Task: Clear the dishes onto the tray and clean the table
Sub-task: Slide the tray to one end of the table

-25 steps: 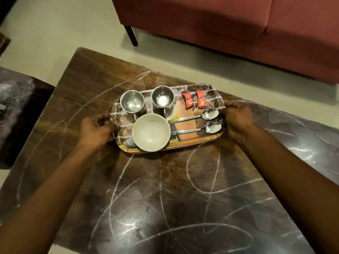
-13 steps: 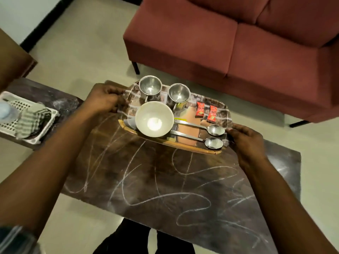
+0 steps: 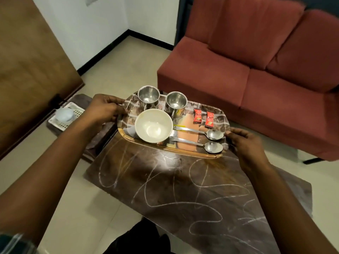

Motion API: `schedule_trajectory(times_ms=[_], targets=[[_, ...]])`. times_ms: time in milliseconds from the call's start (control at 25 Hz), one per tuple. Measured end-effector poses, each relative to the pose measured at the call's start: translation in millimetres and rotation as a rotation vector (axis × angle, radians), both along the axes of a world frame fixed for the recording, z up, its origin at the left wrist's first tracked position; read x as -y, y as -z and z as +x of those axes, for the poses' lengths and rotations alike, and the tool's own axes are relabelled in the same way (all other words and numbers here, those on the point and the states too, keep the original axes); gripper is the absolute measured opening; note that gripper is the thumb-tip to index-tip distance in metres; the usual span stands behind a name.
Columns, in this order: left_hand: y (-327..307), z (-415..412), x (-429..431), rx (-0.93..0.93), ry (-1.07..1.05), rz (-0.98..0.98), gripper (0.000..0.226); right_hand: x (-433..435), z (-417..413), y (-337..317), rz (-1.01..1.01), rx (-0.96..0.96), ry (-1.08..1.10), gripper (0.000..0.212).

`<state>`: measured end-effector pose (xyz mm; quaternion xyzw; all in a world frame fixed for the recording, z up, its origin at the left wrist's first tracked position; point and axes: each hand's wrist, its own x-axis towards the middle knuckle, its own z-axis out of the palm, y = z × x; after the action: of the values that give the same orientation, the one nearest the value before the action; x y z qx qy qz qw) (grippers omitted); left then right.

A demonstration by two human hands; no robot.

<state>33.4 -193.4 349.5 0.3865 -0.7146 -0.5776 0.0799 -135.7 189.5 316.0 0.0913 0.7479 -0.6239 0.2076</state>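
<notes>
At mid-left of the frame a white basket (image 3: 66, 116) sits on a low dark surface. Next, the left hand (image 3: 104, 109) grips the left end of the tray (image 3: 224, 118), fingers curled round its rim. The tray is at centre frame, overlapping the far edge of the chalk-scrawled table (image 3: 183, 189). It carries a white bowl (image 3: 153, 125), two steel cups (image 3: 148, 96) behind it, two red sachets (image 3: 197, 116), and two spoons (image 3: 214, 134) with their bowls pointing right. The right hand (image 3: 245, 143) grips the tray's right end, fingers curled round the rim. A red sofa (image 3: 256, 70) fills the upper right.
</notes>
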Motion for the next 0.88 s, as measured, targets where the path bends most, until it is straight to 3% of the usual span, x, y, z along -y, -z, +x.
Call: schedule_trajectory(times_ms=[280,600,880], targets=[[34.0,66.9,60.3,0.086,-0.108,0.073,0.021,98.8,-4.8,35.6,0.101,0.015,-0.151,0.011],[140.3,102.1,133.4,0.170,-0.187,0.255,0.020,228.1,-30.9,132.7,0.248,-0.002,-0.286,0.010],[260.2,116.3,135.5,0.231,-0.282,0.411,0.022,293.8,-70.9,244.7,0.326,0.005,-0.429,0.017]])
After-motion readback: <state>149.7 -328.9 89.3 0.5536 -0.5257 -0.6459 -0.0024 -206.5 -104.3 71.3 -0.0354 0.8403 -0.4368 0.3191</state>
